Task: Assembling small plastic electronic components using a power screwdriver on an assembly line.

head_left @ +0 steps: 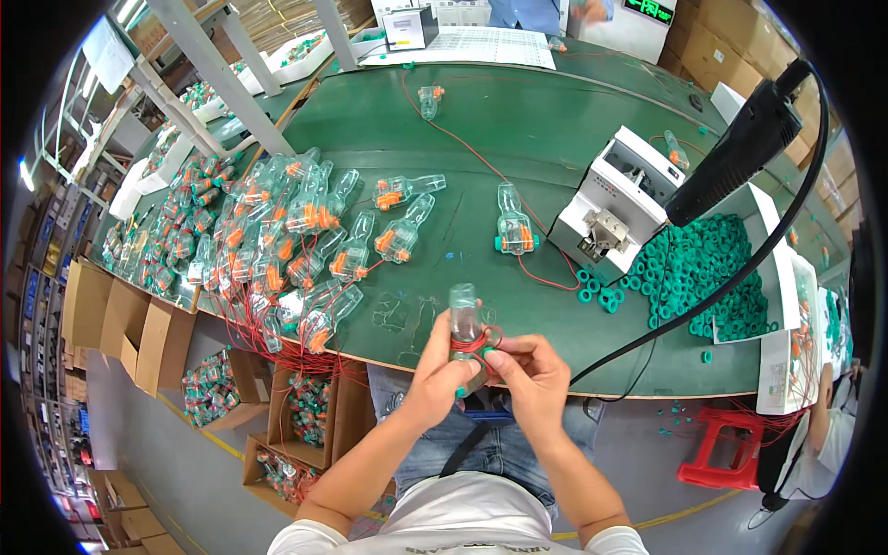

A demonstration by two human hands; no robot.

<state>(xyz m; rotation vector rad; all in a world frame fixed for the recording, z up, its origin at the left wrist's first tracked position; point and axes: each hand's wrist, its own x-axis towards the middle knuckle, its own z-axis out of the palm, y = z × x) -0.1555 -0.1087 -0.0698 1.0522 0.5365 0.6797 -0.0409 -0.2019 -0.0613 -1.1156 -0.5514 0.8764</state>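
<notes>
Close to the table's front edge, my left hand (435, 377) is closed round a clear plastic bottle-shaped housing (463, 301), its narrow end pointing away from me. Red wire (469, 346) is looped about the housing's middle. The fingers of my right hand (534, 375) pinch at the wire beside a small green part; exactly what lies under the fingertips is partly hidden. Beyond my hands, a similar housing (513, 222) with an orange part and green ring lies on the table. Two more housings (398, 239) (407, 189) rest farther left.
Many wired housings (268, 222) are heaped at left on the green table (462, 153). A white machine (610, 208), a black handheld tool (740, 148) on a cable and a tray of green rings (712, 277) stand right. Cardboard boxes (347, 407) and a red stool (726, 449) are below.
</notes>
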